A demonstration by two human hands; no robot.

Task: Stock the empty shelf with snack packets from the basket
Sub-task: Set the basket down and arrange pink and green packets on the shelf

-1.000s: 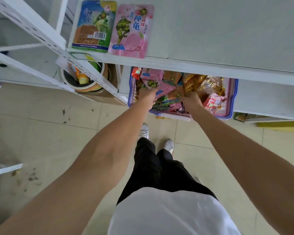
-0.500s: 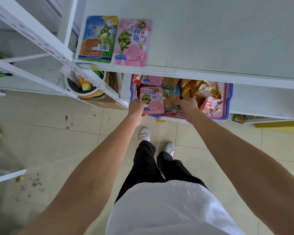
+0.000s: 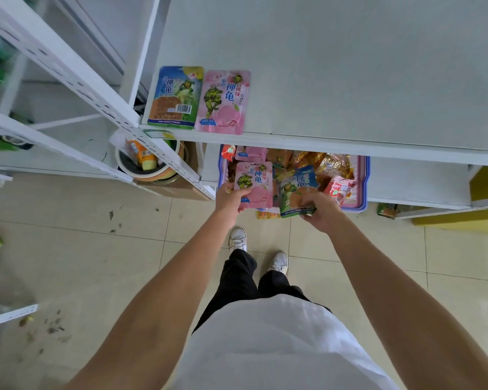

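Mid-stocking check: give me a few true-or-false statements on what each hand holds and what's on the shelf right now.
1. The left hand holds a pink packet. True.
2. The right hand is empty. False: it grips a blue-green packet.
3. Two packets lie on the shelf. True: a shelved blue packet and a shelved pink packet lie side by side at its left end.
4. The basket sits on top of that shelf. False: it sits below it, on a lower level.
5. The basket is empty. False: many packets are in it.
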